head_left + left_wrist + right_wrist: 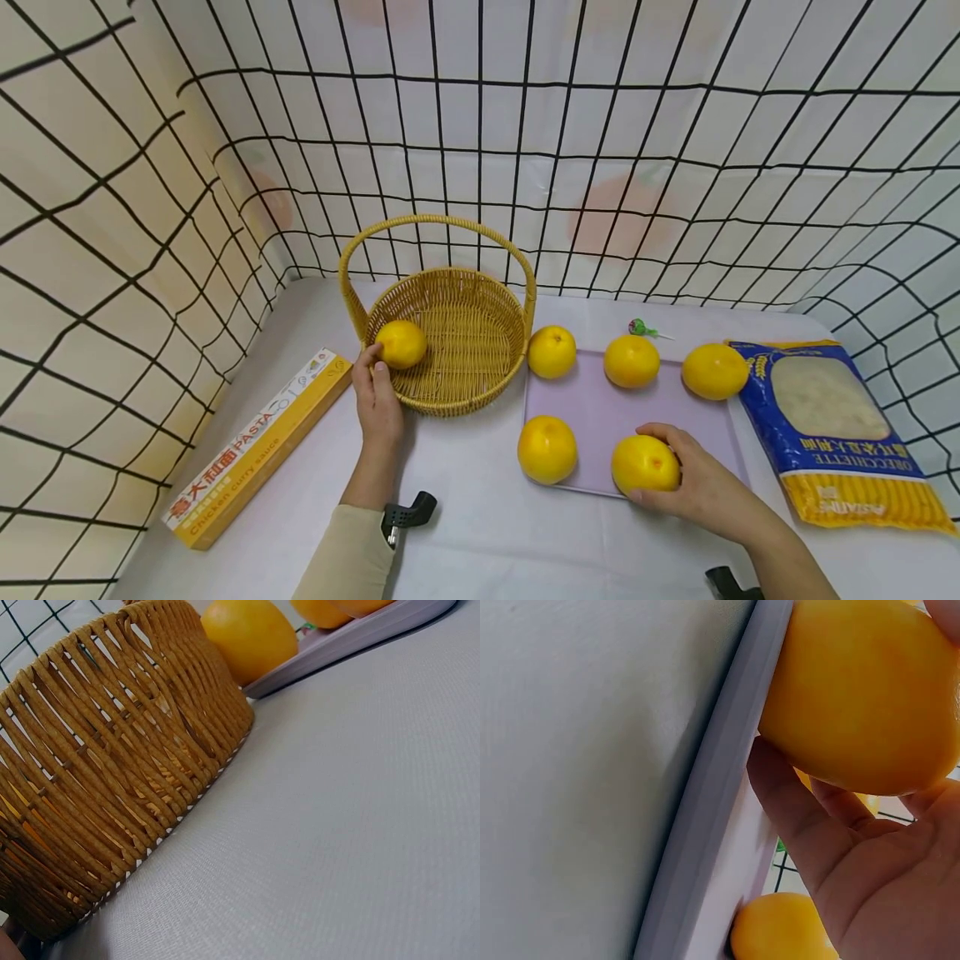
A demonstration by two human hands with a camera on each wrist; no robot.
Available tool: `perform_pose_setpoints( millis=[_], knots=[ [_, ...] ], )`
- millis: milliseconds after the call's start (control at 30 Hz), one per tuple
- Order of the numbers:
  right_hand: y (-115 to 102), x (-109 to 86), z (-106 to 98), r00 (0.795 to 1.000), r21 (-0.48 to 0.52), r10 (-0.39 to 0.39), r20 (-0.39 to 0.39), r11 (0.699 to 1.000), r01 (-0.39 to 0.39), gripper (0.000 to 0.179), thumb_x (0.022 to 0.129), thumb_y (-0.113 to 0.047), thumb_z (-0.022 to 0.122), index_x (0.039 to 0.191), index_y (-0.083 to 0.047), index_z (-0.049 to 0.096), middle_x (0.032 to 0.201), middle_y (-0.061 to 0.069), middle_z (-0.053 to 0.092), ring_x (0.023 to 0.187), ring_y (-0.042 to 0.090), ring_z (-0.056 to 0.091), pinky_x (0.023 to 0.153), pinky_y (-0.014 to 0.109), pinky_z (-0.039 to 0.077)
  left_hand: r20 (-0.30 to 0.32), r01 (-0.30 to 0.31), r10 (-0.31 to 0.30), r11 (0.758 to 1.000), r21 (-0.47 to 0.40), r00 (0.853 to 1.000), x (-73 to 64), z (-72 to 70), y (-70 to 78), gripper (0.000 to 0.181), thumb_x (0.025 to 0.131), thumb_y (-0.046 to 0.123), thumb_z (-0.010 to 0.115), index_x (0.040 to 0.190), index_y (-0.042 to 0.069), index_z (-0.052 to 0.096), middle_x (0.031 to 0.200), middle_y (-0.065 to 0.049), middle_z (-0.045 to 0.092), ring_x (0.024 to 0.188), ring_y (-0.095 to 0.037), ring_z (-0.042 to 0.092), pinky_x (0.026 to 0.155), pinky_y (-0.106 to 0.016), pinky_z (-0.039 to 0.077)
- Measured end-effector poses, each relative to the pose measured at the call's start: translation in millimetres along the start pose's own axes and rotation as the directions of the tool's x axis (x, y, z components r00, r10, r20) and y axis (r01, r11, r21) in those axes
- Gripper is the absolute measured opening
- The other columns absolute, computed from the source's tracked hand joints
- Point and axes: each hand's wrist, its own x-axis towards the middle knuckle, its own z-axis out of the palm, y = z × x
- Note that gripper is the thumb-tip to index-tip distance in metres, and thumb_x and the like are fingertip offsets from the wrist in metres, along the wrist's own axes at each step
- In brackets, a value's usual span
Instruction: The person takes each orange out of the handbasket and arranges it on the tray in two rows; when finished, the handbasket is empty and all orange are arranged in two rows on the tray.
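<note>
At the front of a lilac tray (592, 400), my right hand (701, 479) grips an orange (645, 463), thumb on the near side and fingers round the far side. In the right wrist view the held orange (862, 690) sits right at the tray's edge (712, 802), fingertips under its side. My left hand (378, 408) holds the left front rim of a wicker basket (457, 350), its fingertips beside the one orange (401, 344) inside. From the left wrist, the basket's woven wall (112, 750) shows close up, while most of that hand is out of frame.
Several more oranges sit on or at the edges of the tray, one (552, 352) close beside the basket. A lollipop (645, 328) lies behind the tray. A pasta box (258, 450) lies left, an orecchiette bag (840, 433) right. Black wire mesh (480, 150) encloses the table.
</note>
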Motion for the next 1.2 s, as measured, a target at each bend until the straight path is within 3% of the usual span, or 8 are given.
perform_pose_setpoints(
  millis=[300,533,800,1067,1200],
  knots=[
    [0,2.3,1,0.999,0.0,0.027,0.03,1.0,-0.027,0.1,0.076,-0.05,0.086,0.154,-0.017,0.031,0.147,0.021,0.047,0.114,0.029,0.056,0.096,0.057,0.052,-0.001,-0.008,0.008,1.0,-0.008,1.0,0.5,-0.3,-0.2,0.038,0.111,0.027,0.034,0.145,0.014,0.044,0.157,-0.008,0.035,0.155,-0.027,0.025,0.129,-0.049,0.017],
    [0,3.0,2,1.0,0.018,0.021,0.02,1.0,-0.021,0.102,0.076,-0.049,0.086,0.156,-0.019,0.03,0.15,0.021,0.045,0.115,0.03,0.055,0.095,0.054,0.051,0.006,0.032,-0.032,0.999,-0.03,0.999,-12.0,-2.1,39.4,0.038,0.11,0.015,0.033,0.145,0.002,0.042,0.157,-0.018,0.033,0.155,-0.035,0.023,0.129,-0.052,0.015],
    [-1,1.7,3,0.999,0.022,-0.035,-0.032,0.999,0.036,0.1,0.077,-0.048,0.086,0.155,-0.017,0.033,0.152,0.02,0.045,0.12,0.032,0.055,0.098,0.055,0.048,-0.007,0.016,-0.016,1.0,-0.025,1.0,0.7,1.6,2.5,0.038,0.111,0.019,0.033,0.147,0.011,0.043,0.159,-0.011,0.033,0.156,-0.029,0.023,0.13,-0.049,0.014],
    [-10,-0.8,1,0.996,0.056,-0.023,-0.09,0.998,0.028,0.098,0.079,-0.051,0.084,0.155,-0.017,0.033,0.154,0.02,0.043,0.132,0.045,0.05,0.107,0.067,0.043,0.004,0.002,-0.002,1.0,-0.01,1.0,-0.5,0.3,-0.4,0.037,0.111,0.028,0.035,0.145,0.016,0.044,0.158,-0.006,0.035,0.156,-0.027,0.024,0.129,-0.05,0.016],
    [-16,-0.4,-2,0.991,0.084,-0.036,-0.13,0.995,0.047,0.093,0.082,-0.049,0.082,0.155,-0.015,0.034,0.154,0.02,0.043,0.137,0.045,0.045,0.112,0.067,0.038,0.006,0.012,-0.012,1.0,-0.006,1.0,-1.4,-0.3,0.8,0.038,0.111,0.029,0.034,0.146,0.016,0.044,0.159,-0.006,0.034,0.156,-0.025,0.024,0.129,-0.05,0.016]
  ],
)
